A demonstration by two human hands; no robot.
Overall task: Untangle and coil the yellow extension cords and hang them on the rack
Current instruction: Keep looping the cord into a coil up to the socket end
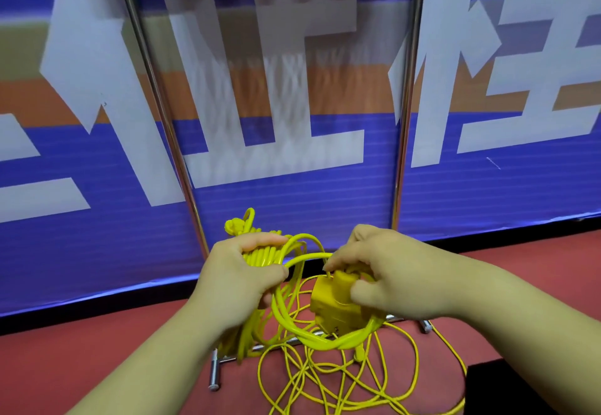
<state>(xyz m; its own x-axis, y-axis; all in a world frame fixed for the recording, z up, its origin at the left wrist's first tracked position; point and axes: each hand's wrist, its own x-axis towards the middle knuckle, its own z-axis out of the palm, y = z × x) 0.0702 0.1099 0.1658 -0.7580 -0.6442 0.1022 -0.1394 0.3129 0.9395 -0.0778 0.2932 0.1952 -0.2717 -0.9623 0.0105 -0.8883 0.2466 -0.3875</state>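
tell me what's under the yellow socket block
Thin yellow cord lies tangled on the red floor across a metal foot bar; the yellow socket block and right hand hide the rest.

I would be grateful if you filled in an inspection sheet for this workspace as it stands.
Surface: red floor.
Job's things: coiled bundle and socket block held up; rack behind, top cropped.
Clutter: black object at lower right, unidentifiable.
Hands: left hand grips the coiled bundle; right hand holds the socket block.
Cables: loose cord tangled on floor across the rack's foot.
Surroundings: blue banner with white characters.
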